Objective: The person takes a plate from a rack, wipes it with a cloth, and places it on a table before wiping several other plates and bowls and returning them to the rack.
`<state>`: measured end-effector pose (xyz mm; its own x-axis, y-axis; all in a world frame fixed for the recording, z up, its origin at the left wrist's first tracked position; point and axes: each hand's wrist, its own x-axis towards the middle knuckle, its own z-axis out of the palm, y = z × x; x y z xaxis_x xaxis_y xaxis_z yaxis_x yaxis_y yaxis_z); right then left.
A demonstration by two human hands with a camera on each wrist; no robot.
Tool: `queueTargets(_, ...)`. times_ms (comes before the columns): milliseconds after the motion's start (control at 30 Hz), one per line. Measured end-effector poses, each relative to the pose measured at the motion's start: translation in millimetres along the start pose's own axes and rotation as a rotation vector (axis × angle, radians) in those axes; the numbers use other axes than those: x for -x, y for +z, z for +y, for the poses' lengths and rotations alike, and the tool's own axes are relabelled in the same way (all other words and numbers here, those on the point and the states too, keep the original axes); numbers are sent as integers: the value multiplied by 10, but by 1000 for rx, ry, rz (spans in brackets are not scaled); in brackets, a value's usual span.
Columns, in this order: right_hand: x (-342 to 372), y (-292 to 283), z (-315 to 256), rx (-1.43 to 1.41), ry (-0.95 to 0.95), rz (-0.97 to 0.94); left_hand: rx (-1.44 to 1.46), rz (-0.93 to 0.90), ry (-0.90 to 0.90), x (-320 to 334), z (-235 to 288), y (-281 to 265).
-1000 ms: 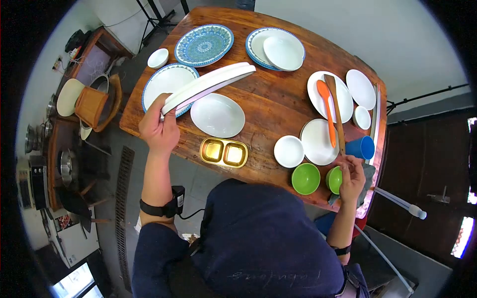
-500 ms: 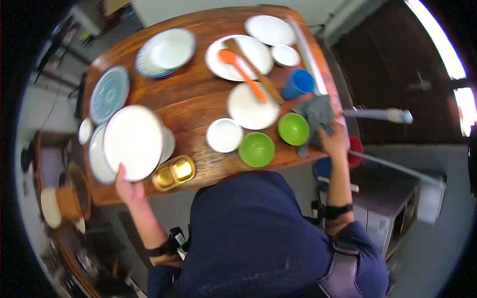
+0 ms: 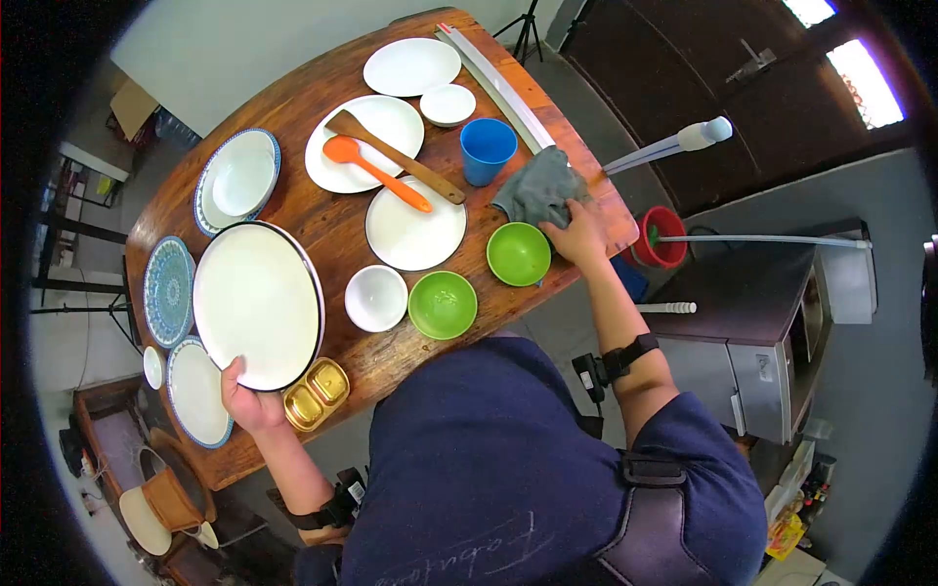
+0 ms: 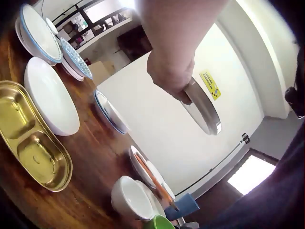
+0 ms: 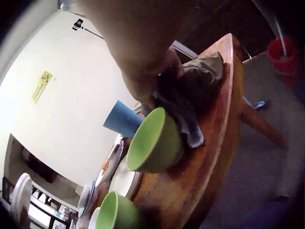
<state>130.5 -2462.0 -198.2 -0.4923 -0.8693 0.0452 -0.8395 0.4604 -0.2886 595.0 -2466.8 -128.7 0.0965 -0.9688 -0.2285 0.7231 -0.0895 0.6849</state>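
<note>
The left hand point(image 3: 252, 398) grips the near edge of a large white dark-rimmed plate point(image 3: 256, 303), raised above the table's left part; the left wrist view shows that plate point(image 4: 206, 107) edge-on below the hand point(image 4: 174, 74). At the table's right corner, the right hand point(image 3: 580, 234) has its fingers on a crumpled grey cloth point(image 3: 543, 188). In the right wrist view the hand point(image 5: 152, 76) holds part of the cloth point(image 5: 202, 71), its fingertips partly hidden. A green bowl point(image 3: 519, 254) stands just beside the cloth.
A blue cup point(image 3: 488, 151), a second green bowl point(image 3: 443, 305) and a white bowl point(image 3: 376, 299) stand nearby. An orange spoon point(image 3: 376, 171) and wooden spatula point(image 3: 396, 156) lie across white plates. Patterned plates point(image 3: 169, 292) line the left; a gold tray point(image 3: 317, 395) sits at the front edge.
The view has swung toward the right side. The left hand has turned the raised plate from edge-on to face-up, and the right hand has moved from near the spatula's end onto the cloth.
</note>
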Motion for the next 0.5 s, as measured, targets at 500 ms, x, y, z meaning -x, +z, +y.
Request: queueTargets(500,33,-1201,-46,-738,-94,414,-43,12,-16,-46,-83,214)
